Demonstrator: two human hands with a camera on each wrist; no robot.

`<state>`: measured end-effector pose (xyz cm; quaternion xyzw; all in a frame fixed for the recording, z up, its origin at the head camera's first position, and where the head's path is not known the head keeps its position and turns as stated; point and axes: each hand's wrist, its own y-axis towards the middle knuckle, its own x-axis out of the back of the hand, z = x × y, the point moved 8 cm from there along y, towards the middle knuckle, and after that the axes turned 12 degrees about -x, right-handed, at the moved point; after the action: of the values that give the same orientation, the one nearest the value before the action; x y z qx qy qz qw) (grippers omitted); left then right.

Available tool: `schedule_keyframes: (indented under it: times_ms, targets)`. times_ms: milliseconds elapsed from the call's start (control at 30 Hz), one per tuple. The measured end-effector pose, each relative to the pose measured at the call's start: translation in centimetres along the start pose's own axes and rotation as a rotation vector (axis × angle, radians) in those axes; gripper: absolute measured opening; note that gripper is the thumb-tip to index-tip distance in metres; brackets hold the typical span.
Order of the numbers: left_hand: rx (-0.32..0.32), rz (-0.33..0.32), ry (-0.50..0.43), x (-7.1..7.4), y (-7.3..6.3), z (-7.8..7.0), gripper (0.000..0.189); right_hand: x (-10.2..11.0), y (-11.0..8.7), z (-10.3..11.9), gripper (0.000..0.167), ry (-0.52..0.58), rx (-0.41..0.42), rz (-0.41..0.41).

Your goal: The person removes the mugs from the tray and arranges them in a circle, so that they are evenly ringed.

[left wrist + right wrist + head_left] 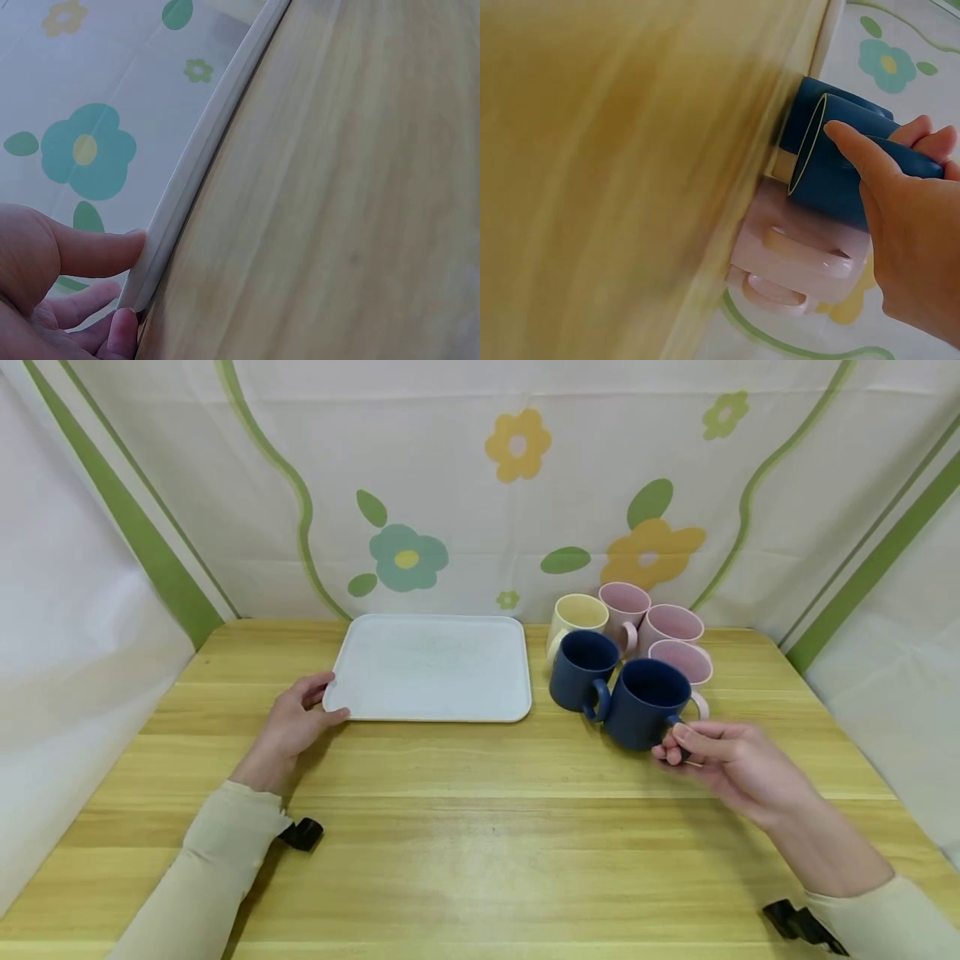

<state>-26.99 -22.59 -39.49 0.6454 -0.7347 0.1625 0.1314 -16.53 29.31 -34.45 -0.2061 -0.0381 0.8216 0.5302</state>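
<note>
My right hand (731, 764) grips the handle of a dark blue mug (636, 718). Its underside shows in the right wrist view, so the mug is raised or tilted off the table. Just left of it stands a second dark blue mug (576, 681), handle toward the front. Behind them are a pale yellow mug (581, 610) and three pink mugs (675, 623), all upright and close together. On the left, my left hand (294, 722) pinches the near left corner of a white rectangular tray (435, 668), thumb along the front edge and fingers at the side.
The tray and mugs rest on a wooden table (480, 827), the mugs to the tray's right. A white curtain (450, 460) printed with flowers hangs along the back edge, with more curtain at both sides.
</note>
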Motion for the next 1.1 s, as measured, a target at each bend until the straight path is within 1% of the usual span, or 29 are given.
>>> schedule_keyframes:
  times_ms: [233,367,600,767,900,1100]
  targets:
    - [0.006,0.004,0.008,0.0,0.0,0.3,0.078,0.0,0.6,-0.7,0.03,0.018,-0.076,-0.022]
    - [0.009,0.002,0.007,0.0,-0.1,0.2,0.078,0.0,0.9,-0.9,0.029,0.03,-0.109,-0.027]
    - [0.003,-0.002,-0.001,-0.1,-0.1,-0.1,0.078,0.3,0.8,-1.4,0.028,-0.102,-0.176,-0.083]
    - [-0.005,0.001,0.008,-0.1,-0.1,0.0,0.078,0.4,1.0,-1.4,0.025,-0.139,-0.218,-0.128]
    - [-0.006,0.002,0.007,-0.1,-0.1,0.1,0.078,0.4,1.3,-1.4,0.024,-0.127,-0.246,-0.163]
    - [-0.007,-0.003,0.008,0.0,-0.1,-0.1,0.078,0.4,1.8,-1.3,0.025,-0.098,-0.25,-0.167]
